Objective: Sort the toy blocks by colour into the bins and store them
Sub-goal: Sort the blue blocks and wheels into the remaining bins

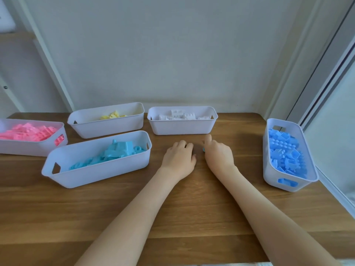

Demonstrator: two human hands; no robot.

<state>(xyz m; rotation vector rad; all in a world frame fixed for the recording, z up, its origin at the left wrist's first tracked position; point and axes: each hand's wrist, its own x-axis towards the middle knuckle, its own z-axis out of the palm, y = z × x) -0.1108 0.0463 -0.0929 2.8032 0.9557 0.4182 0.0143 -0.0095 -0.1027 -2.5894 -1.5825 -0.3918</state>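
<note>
From here I see the table (192,208) under both forearms, with five white bins around the hands.

The teal bin (99,173) is the biggest in view. It lies to the left of the left hand (179,157), close by, with teal blocks heaped inside. The blue bin (268,173) stands well out to the right of the right hand (218,155), set lengthwise, and is packed with blue blocks. The pink bin (25,148) is the farthest left of the grip, beyond the teal one, and is cut off by the frame edge. The yellow bin (107,128) sits ahead and to the left of the hands. The white bin (181,127) is straight ahead, just past the fingertips.

The two hands rest side by side on the wood, knuckles up and nearly touching. The left has its fingers curled under — I cannot tell whether it holds anything. The right has its forefinger reaching forward and the other fingers tucked in. It holds a teal block (203,149) at its inner edge, with only a sliver of the block showing between the two hands.
</note>
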